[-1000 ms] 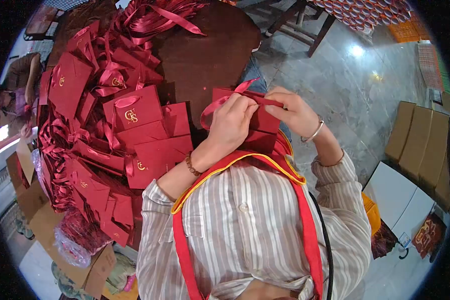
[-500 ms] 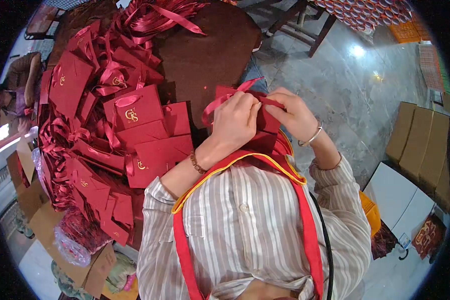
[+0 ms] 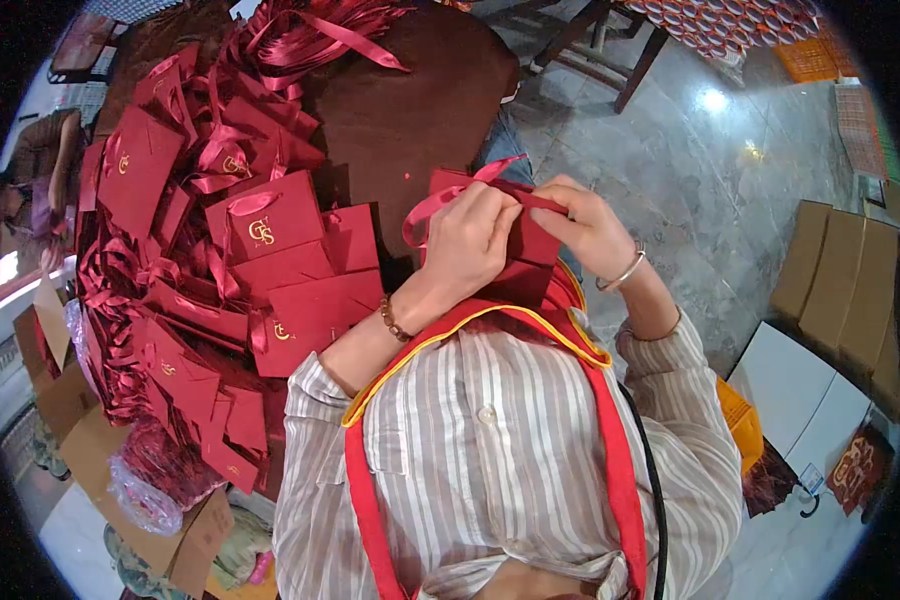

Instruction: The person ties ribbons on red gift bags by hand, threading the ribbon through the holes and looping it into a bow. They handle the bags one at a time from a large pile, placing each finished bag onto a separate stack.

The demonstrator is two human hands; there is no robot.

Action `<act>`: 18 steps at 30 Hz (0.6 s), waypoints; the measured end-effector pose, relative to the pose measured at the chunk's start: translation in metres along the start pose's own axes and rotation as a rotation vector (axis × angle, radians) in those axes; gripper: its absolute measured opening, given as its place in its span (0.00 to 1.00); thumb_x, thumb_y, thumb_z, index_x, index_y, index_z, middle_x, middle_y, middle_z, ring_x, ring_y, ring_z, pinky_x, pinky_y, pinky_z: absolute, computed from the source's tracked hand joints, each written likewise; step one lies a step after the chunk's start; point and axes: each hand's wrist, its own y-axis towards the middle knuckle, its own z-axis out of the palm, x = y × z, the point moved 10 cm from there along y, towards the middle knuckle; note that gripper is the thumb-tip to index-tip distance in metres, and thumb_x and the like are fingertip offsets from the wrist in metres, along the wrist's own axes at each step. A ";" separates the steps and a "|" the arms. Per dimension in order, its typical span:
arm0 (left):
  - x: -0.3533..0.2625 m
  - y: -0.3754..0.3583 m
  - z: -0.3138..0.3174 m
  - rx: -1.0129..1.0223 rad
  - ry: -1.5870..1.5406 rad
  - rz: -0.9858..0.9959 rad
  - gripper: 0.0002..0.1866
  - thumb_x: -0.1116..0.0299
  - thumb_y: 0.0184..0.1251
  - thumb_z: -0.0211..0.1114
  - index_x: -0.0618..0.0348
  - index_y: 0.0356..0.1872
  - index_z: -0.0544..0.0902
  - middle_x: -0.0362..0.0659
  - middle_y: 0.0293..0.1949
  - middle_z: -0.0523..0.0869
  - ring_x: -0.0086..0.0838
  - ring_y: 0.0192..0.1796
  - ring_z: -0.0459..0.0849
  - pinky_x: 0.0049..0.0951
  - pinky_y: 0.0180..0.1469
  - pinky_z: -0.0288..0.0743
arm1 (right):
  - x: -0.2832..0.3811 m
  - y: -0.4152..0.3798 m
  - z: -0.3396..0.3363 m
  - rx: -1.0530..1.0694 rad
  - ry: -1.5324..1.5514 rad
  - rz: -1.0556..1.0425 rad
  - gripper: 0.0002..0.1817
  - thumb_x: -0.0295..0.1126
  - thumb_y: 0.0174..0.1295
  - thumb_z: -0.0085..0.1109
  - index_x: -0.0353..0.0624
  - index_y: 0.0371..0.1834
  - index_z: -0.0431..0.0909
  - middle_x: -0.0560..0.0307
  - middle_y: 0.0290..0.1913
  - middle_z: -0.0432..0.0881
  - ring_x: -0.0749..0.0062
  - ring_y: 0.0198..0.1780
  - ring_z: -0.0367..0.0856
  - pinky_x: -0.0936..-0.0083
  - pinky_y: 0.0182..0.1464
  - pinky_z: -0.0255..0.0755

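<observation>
In front of my chest is a dark red paper gift bag, partly covered by my hands and my red apron with yellow trim. My left hand is closed at the bag's upper part, thumb and fingers pinched together. A pink-red satin ribbon loops out beside it. My right hand pinches the bag's top edge between thumb and fingers. What lies right under the left fingertips is hidden. To the left, a heap of similar red bags with gold lettering and ribbon handles covers the brown table.
Loose red ribbons lie at the back of the brown table. A wooden stool stands beyond it. Cardboard boxes and a white box are on the floor at right. Another person is at far left.
Both hands stay at the bag's top almost unmoved. The left fingers have shifted very slightly; the view has moved a little.
</observation>
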 end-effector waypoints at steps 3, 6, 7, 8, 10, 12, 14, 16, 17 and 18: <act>-0.007 0.003 -0.001 0.007 0.013 0.033 0.05 0.75 0.56 0.60 0.62 0.25 0.72 0.47 0.23 0.73 0.41 0.27 0.76 0.37 0.27 0.69 | -0.001 0.000 0.002 0.011 -0.006 -0.012 0.10 0.25 0.59 0.52 0.31 0.42 0.76 0.53 0.41 0.75 0.70 0.44 0.73 0.77 0.48 0.65; -0.007 0.002 -0.002 0.006 0.027 0.033 0.06 0.75 0.57 0.60 0.62 0.25 0.72 0.47 0.23 0.73 0.41 0.27 0.76 0.37 0.27 0.69 | 0.004 -0.001 0.001 -0.002 -0.018 -0.018 0.10 0.26 0.59 0.52 0.31 0.42 0.75 0.53 0.40 0.75 0.70 0.44 0.73 0.77 0.48 0.65; -0.007 0.002 -0.002 0.007 0.026 0.033 0.06 0.75 0.57 0.60 0.62 0.25 0.72 0.47 0.23 0.73 0.41 0.27 0.76 0.37 0.27 0.69 | 0.005 -0.001 0.001 -0.008 -0.029 -0.019 0.10 0.25 0.59 0.52 0.31 0.42 0.75 0.54 0.40 0.75 0.70 0.44 0.73 0.78 0.48 0.65; -0.006 0.002 -0.003 0.012 0.028 0.031 0.05 0.75 0.57 0.60 0.62 0.25 0.72 0.47 0.24 0.73 0.42 0.27 0.76 0.37 0.27 0.69 | 0.005 -0.002 0.001 -0.008 -0.029 -0.019 0.10 0.25 0.59 0.52 0.31 0.42 0.75 0.54 0.40 0.75 0.70 0.44 0.73 0.78 0.48 0.65; -0.005 0.002 -0.003 0.015 0.033 0.027 0.05 0.74 0.57 0.60 0.62 0.25 0.73 0.47 0.24 0.74 0.42 0.27 0.76 0.37 0.27 0.69 | 0.005 -0.001 0.001 -0.025 0.002 -0.027 0.10 0.26 0.60 0.52 0.32 0.42 0.76 0.54 0.40 0.75 0.70 0.43 0.73 0.77 0.48 0.65; -0.002 0.000 -0.005 -0.011 0.014 0.025 0.05 0.74 0.57 0.60 0.62 0.26 0.73 0.47 0.24 0.74 0.42 0.26 0.76 0.37 0.26 0.69 | 0.003 -0.003 0.000 -0.031 0.006 -0.025 0.10 0.26 0.60 0.52 0.32 0.42 0.76 0.54 0.40 0.75 0.70 0.43 0.73 0.77 0.48 0.65; 0.001 0.000 -0.006 0.000 0.020 0.003 0.05 0.74 0.57 0.60 0.62 0.26 0.73 0.47 0.24 0.74 0.42 0.26 0.76 0.38 0.26 0.69 | 0.003 -0.003 -0.001 -0.038 0.008 -0.019 0.10 0.26 0.60 0.52 0.32 0.42 0.76 0.54 0.39 0.75 0.70 0.43 0.73 0.77 0.47 0.66; 0.002 -0.001 -0.006 0.013 0.025 -0.020 0.04 0.74 0.57 0.59 0.62 0.26 0.73 0.47 0.24 0.75 0.42 0.26 0.76 0.38 0.25 0.68 | 0.003 -0.002 -0.001 -0.026 0.007 0.008 0.11 0.27 0.60 0.53 0.32 0.42 0.77 0.54 0.39 0.75 0.71 0.43 0.73 0.77 0.47 0.66; 0.001 -0.001 -0.005 0.013 0.018 -0.025 0.04 0.75 0.57 0.59 0.62 0.26 0.73 0.47 0.24 0.74 0.42 0.26 0.76 0.38 0.26 0.69 | 0.003 -0.002 -0.001 -0.025 0.007 0.007 0.11 0.27 0.60 0.53 0.32 0.42 0.77 0.54 0.39 0.75 0.71 0.43 0.73 0.77 0.47 0.66; 0.001 0.000 -0.006 0.013 0.011 -0.030 0.04 0.75 0.57 0.59 0.62 0.26 0.73 0.47 0.24 0.74 0.42 0.26 0.76 0.38 0.26 0.69 | 0.003 -0.002 -0.001 -0.027 -0.005 0.002 0.11 0.27 0.60 0.53 0.32 0.42 0.77 0.54 0.40 0.75 0.71 0.43 0.73 0.78 0.47 0.66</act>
